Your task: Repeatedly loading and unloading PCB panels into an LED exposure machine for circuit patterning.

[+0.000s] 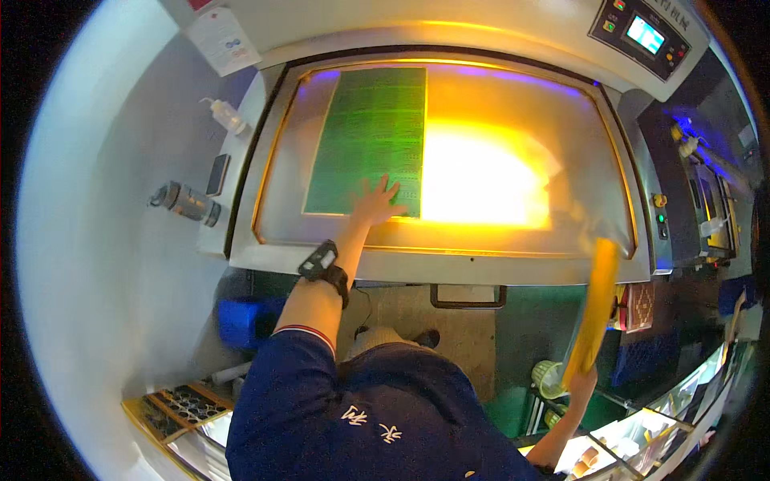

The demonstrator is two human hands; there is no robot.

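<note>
On the left half of the framed, lit table lies a green panel, flat, its long sides running away from me and its surface crossed by rows of fine marks. My left hand is over its near edge, palm down with the fingers spread, and appears to rest on it. Just beside the panel's right edge, a patch of white-yellow glare washes out part of the surface.

Off to my right, beyond the table's front rim, my right hand grips the lower end of a yellow panel — it stands nearly on edge, tilted, its upper end by the table's right front corner. How each finger sits around it I cannot tell.

On my left wrist there is a dark strapped device. Left of the table, on a pale ledge, are a white squeeze bottle, a dark phone and a grey bottle lying on its side. Farther out, a control panel with a lit screen sits at the upper right. Below the front rim I see a dark handle, a blue bin to the left and — near my right hand — a pale green basket.
</note>
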